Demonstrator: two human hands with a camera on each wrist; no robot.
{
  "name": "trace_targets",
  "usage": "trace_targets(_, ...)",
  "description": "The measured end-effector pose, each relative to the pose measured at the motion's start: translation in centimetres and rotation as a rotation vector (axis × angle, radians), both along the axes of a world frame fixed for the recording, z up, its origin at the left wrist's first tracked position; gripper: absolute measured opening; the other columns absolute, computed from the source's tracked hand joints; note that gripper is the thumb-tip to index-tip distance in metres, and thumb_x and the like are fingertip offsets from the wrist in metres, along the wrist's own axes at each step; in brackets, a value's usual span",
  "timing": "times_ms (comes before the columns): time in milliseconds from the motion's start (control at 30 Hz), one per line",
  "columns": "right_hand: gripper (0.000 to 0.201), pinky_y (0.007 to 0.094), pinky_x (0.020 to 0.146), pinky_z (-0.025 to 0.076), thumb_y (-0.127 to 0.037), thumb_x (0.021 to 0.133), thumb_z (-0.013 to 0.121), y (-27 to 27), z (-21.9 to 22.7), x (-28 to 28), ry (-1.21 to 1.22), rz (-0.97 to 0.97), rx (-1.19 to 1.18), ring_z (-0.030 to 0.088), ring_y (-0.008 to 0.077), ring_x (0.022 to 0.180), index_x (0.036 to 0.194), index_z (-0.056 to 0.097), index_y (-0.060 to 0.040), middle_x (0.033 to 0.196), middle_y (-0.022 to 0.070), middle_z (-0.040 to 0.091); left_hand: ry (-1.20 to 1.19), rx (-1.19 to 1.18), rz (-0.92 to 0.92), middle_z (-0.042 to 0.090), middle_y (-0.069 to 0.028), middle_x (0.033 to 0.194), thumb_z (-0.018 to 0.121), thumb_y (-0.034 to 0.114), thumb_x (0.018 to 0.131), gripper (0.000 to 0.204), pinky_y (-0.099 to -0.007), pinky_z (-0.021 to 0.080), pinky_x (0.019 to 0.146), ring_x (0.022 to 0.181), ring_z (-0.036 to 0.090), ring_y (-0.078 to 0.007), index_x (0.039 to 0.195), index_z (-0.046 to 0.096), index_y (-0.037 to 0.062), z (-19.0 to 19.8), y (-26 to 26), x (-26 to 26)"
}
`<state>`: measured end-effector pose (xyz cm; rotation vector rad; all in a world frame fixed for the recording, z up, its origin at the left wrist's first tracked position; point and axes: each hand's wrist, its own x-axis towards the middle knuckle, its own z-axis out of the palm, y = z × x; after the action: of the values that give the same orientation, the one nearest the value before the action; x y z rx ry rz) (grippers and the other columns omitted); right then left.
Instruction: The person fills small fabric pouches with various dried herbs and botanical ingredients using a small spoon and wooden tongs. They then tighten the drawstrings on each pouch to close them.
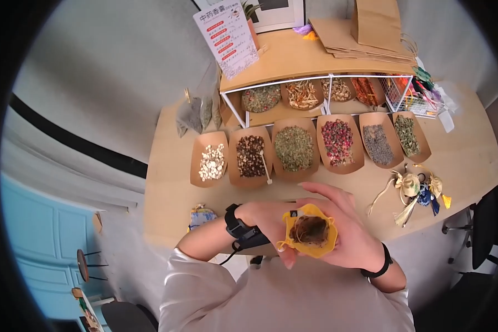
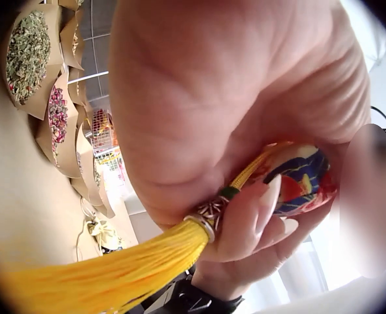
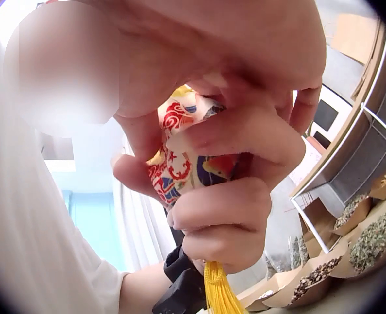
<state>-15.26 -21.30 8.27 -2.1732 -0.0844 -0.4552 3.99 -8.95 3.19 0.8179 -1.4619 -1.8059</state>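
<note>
Both hands hold a small drawstring sachet pouch [image 1: 326,243] in front of the chest. Its yellow mouth is spread wide, with dark brown contents [image 1: 310,229] inside. My left hand [image 1: 263,218] grips the pouch from the left, its thumb by the rim. From the right, my right hand [image 1: 354,232] curls around it. The wrist views show patterned cloth in red, blue and cream, partly hidden by fingers. A yellow tassel [image 2: 140,261] with a decorated bead [image 2: 209,212] hangs below the pouch, fingers close against the bead.
Paper trays hold white pieces [image 1: 211,163], dark bits with a small scoop [image 1: 265,169], green herbs [image 1: 294,148], rosebuds [image 1: 337,143] and lavender-grey buds [image 1: 377,145]. Finished-looking sachets [image 1: 412,185] lie at right, a blue patterned pouch [image 1: 202,217] at left. A shelf [image 1: 282,52] stands behind.
</note>
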Motion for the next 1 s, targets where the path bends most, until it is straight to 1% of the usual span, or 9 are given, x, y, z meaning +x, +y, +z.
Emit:
trace_targets(133,0.089,0.0434,0.102,0.043,-0.037,0.072,0.093,0.5,-0.4,-1.7,0.034,-0.012,0.044,0.047,0.0322,0.135,0.143,0.050,-0.0051,0.148,0.0204,0.045,0.002,0.362,-0.045,0.062,-0.0053,0.123,0.096,0.017,0.069,0.070,-0.0315,0.049,0.093,0.112,0.058,-0.0111,0.125,0.055,0.0048,3.5,-0.4,-1.2)
trace_targets(300,0.096,0.0433,0.100,0.045,-0.058,0.075,0.086,-1.0,-0.9,-3.5,-0.194,-0.133,0.248,0.051,0.0325,0.131,0.145,0.047,-0.0037,0.145,0.0219,0.046,0.194,-0.068,0.270,0.050,-0.0014,0.125,0.097,0.018,0.067,0.086,-0.0286,0.045,0.097,0.112,0.052,-0.0103,0.135,0.045,0.0076,0.3,0.5,-2.8)
trace_targets(400,0.088,0.0441,0.093,0.049,-0.063,0.076,0.082,-2.6,-0.4,-4.8,-0.324,-0.182,-0.199,0.054,0.0424,0.124,0.137,0.059,-0.0023,0.143,0.0293,0.048,0.082,-0.080,0.377,0.049,-0.0024,0.129,0.095,0.017,0.070,0.085,-0.0301,0.045,0.101,0.117,0.052,-0.0114,0.137,0.044,0.0074,0.6,0.9,-3.3)
trace_targets(567,0.074,0.0456,0.095,0.050,-0.069,0.081,0.073,-2.1,1.1,-5.0,-0.255,-0.130,-0.360,0.054,0.0422,0.125,0.115,0.074,-0.0029,0.141,0.0266,0.051,-0.094,-0.266,0.605,0.049,-0.0047,0.137,0.090,0.013,0.075,0.081,-0.0330,0.043,0.108,0.127,0.050,-0.0154,0.140,0.042,0.0067,0.5,1.3,-4.0)
trace_targets(667,0.070,0.0474,0.098,0.048,-0.062,0.082,0.077,-1.5,0.9,-4.7,-0.163,-0.122,-0.390,0.053,0.0420,0.126,0.121,0.071,-0.0031,0.141,0.0259,0.051,-0.066,-0.252,0.628,0.051,-0.0047,0.135,0.089,0.013,0.076,0.081,-0.0321,0.043,0.107,0.125,0.051,-0.0149,0.142,0.042,0.0069,0.1,1.2,-4.3)
trace_targets(733,0.067,0.0498,0.103,0.045,-0.053,0.082,0.079,-1.0,-0.1,-5.0,-0.186,-0.094,0.124,0.052,0.0426,0.128,0.124,0.068,-0.0024,0.142,0.0266,0.051,-0.054,-0.274,0.587,0.052,-0.0050,0.134,0.084,0.012,0.079,0.077,-0.0316,0.043,0.105,0.124,0.052,-0.0147,0.142,0.042,0.0064,-0.1,1.2,-4.0)
trace_targets(833,0.064,0.0501,0.106,0.043,-0.044,0.081,0.082,-1.2,0.9,-3.6,-0.143,-0.256,0.031,0.052,0.0422,0.131,0.126,0.066,-0.0022,0.142,0.0275,0.051,-0.031,-0.196,0.437,0.053,-0.0058,0.133,0.075,0.010,0.083,0.069,-0.0308,0.044,0.103,0.121,0.052,-0.0145,0.143,0.042,0.0055,-0.4,1.5,-3.8)
trace_targets(900,0.049,0.0492,0.107,0.042,-0.032,0.081,0.083,-1.4,0.6,-2.8,-0.037,-0.118,-0.108,0.051,0.0405,0.132,0.117,0.067,-0.0016,0.141,0.0268,0.053,0.080,0.033,0.320,0.053,-0.0074,0.132,0.066,0.008,0.083,0.067,-0.0304,0.044,0.100,0.119,0.052,-0.0148,0.146,0.040,0.0044,-0.1,2.0,-4.2)
trace_targets(1000,0.024,0.0452,0.102,0.045,-0.009,0.082,0.080,-0.7,-1.7,-2.2,-0.150,-0.060,0.033,0.057,0.0362,0.123,0.097,0.063,-0.0004,0.131,0.0226,0.059,0.177,-0.134,0.445,0.052,-0.0071,0.133,0.068,0.009,0.080,0.071,-0.0311,0.043,0.100,0.120,0.050,-0.0143,0.146,0.041,0.0040,-0.6,2.4,-5.3)
